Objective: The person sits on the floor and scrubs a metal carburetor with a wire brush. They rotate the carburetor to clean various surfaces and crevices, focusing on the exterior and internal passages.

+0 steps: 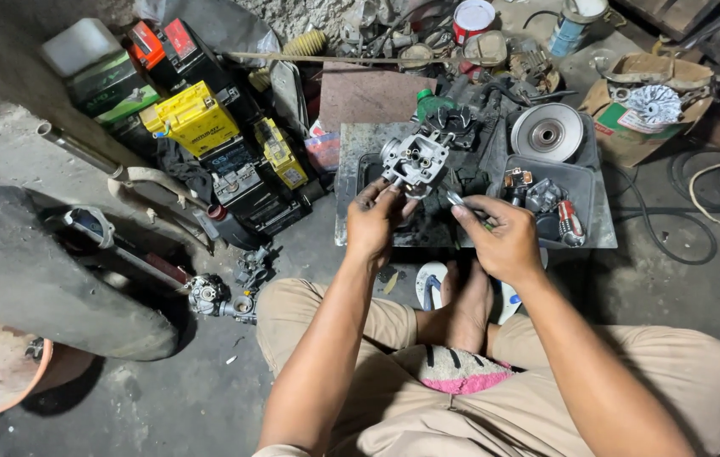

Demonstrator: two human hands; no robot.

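Note:
My left hand point(374, 222) grips a grey metal carburettor body point(415, 159) from below, holding it up over a dark metal tray point(351, 182). My right hand point(504, 237) pinches a small thin metal tool point(461, 201) whose tip points toward the carburettor. The two hands are close together, just in front of my crossed legs. What the tool's tip touches is too small to make out.
A grey tray point(590, 182) to the right holds small parts and a red-handled tool. A round metal disc point(547, 131) lies behind it. Yellow and black batteries point(199, 118) stack at the left. Another carburettor point(216, 296) lies on the floor, beside a tyre point(21, 271).

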